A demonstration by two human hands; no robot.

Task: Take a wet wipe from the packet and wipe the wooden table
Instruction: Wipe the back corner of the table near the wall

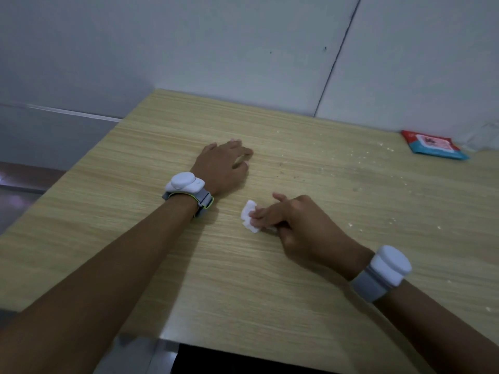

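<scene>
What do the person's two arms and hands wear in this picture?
Both forearms are bare, with no sleeves and no gloves on the hands. The left wrist carries a grey strap with a yellow-green edge and a rounded white device on top. The right wrist carries a grey strap with a similar white device.

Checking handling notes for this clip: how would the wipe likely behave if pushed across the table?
The wipe looks crumpled under the right hand's fingers, so it is probably floppy and would bunch rather than slide flat. It looks small and thin, so likely very light. If damp, it may cling to the table.
</scene>
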